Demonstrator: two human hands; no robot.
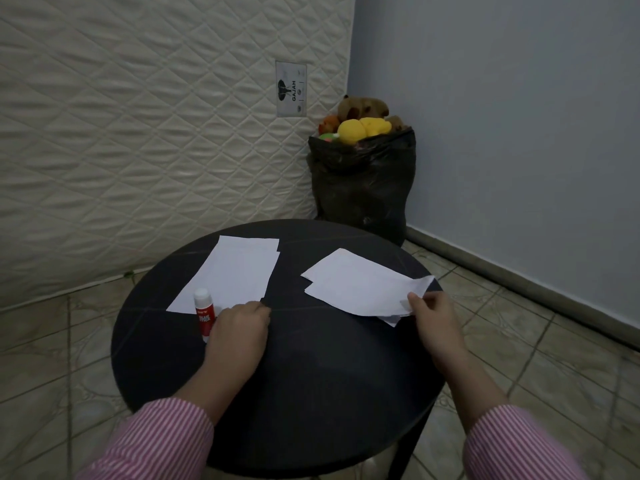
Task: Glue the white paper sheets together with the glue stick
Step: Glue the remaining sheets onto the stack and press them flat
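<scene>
Two small stacks of white paper lie on a round black table [311,375]. The left stack [232,271] sits toward the far left, the right stack [360,285] toward the far right edge. A red glue stick with a white cap [203,315] stands upright at the near corner of the left stack. My left hand [240,327] has its fingers curled, resting on the near edge of the left stack right beside the glue stick. My right hand [433,313] pinches the near right corner of the right stack, and that corner is lifted a little.
A quilted mattress [138,133] leans against the wall behind the table. A black bag [363,188] full of plush toys stands in the corner beyond the far table edge. Tiled floor surrounds the table; a blue wall runs along the right.
</scene>
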